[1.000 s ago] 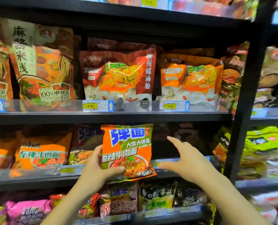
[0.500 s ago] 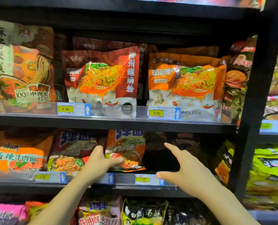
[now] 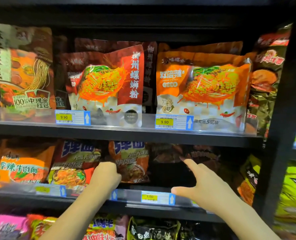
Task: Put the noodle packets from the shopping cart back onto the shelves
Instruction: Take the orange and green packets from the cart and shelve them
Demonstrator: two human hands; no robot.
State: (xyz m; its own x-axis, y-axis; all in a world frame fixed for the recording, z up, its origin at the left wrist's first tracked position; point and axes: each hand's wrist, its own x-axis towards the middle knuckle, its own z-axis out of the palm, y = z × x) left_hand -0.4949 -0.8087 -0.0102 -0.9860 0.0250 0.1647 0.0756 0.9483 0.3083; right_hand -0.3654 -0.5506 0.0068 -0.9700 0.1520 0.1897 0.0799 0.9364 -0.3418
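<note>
Packet in hand: the orange noodle packet (image 3: 130,161) sits at centre frame on the middle shelf (image 3: 161,207), upright, just right of a matching packet (image 3: 74,163); I judge it nearly seated.
Handling: I expect it to be light, a crinkly film bag with a brittle noodle block inside, so it likely slips and dents easily; I would hold it by a side edge or lower corner and not squeeze the middle.
Left hand: my left hand (image 3: 105,175) is at lower centre, its fingers (image 3: 109,166) curled over the packet's lower left edge, grasping it; the forearm rises from the bottom edge of the frame.
Right hand: my right hand (image 3: 204,184) is right of centre, released, thumb spread to the left and index finger pointing up into the dark gap (image 3: 169,175) beside the packet; it holds nothing, and I cannot tell whether the fingertip touches the dark packets (image 3: 200,155) behind.
Shelf edge: price tags (image 3: 157,198) line the rail under both hands.
Above: large red and orange bags (image 3: 202,90) stand on the upper shelf (image 3: 126,132), marked 9.90.
Far right: green packets (image 3: 294,191) lie beyond the black upright (image 3: 282,118).
Below: more packets (image 3: 152,229) fill the bottom of the frame.
Cart: not in view.
</note>
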